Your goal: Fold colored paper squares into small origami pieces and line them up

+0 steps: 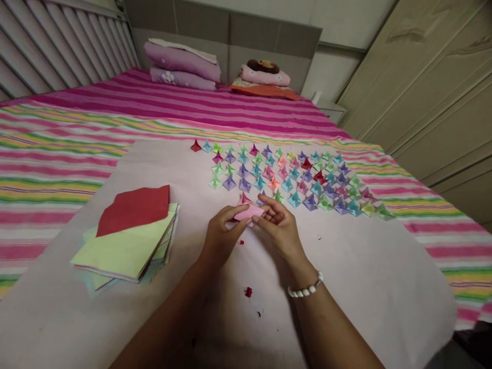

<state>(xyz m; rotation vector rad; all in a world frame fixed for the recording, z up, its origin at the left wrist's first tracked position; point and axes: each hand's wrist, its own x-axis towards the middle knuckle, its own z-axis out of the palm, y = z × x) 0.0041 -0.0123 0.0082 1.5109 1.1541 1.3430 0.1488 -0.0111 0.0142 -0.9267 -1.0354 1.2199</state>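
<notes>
A small piece of folded pink paper is pinched between my two hands, a little above the pale sheet. My left hand grips its left side with thumb and fingers. On the right, my right hand holds the paper's edge by thumb and fingertips, a white bead bracelet round that wrist. Just beyond my fingers stand rows of small folded paper boats in many colours. One pink paper boat sits right behind the held piece, partly hidden.
At the left lies a stack of coloured paper with a red sheet on top. Tiny red scraps are scattered near my forearms. Folded bedding is piled by the headboard, and a wooden wardrobe stands at the right.
</notes>
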